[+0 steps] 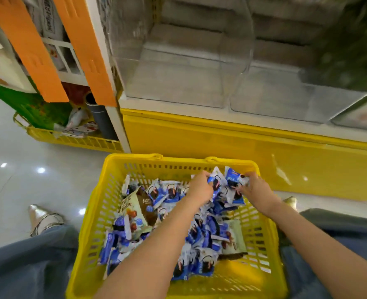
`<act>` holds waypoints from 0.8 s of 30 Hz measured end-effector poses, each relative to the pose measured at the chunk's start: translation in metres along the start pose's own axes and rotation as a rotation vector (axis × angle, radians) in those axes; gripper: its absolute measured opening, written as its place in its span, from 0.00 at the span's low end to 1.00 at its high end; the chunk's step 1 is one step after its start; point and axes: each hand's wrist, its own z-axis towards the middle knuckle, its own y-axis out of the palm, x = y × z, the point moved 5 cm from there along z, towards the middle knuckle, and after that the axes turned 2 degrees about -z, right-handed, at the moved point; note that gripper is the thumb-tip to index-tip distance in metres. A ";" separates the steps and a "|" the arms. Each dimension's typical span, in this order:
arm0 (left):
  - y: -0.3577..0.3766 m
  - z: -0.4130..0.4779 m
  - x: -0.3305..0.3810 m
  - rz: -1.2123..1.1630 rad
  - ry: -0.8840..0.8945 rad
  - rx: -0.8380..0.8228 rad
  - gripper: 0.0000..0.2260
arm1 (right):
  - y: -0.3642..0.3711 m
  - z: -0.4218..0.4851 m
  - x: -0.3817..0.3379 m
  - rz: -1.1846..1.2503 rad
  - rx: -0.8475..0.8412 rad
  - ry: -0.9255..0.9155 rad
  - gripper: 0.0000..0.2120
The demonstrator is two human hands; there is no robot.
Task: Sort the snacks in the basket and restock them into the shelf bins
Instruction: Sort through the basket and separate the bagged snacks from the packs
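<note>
Clear acrylic shelf bins [178, 83] stand above a yellow shelf base panel [221, 143], directly behind the yellow slotted plastic basket [111, 190] on the glossy pale floor [27, 180]. A second yellow basket [74, 141] of mixed goods sits at left, below orange hanging strips [27, 46]. The near basket holds a heap of small blue-and-white snack packets [199, 240] and a few larger brown-and-cream packets [135, 206]. Both forearms reach in over the heap. At the far wall the left hand [200, 187] and right hand [253, 186] are close together, fingers curled, each clutching blue-and-white packets
</note>
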 end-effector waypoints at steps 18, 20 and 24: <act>-0.186 -0.133 -0.178 0.035 -0.096 0.576 0.15 | 0.125 -0.027 -0.206 -0.078 -0.158 -0.561 0.20; -0.171 -0.131 -0.190 -0.056 -0.119 0.428 0.14 | 0.152 -0.022 -0.225 -0.098 -0.240 -0.535 0.22; -0.166 -0.128 -0.197 -0.048 -0.074 0.523 0.12 | 0.180 0.000 -0.247 -0.134 -0.221 -0.396 0.20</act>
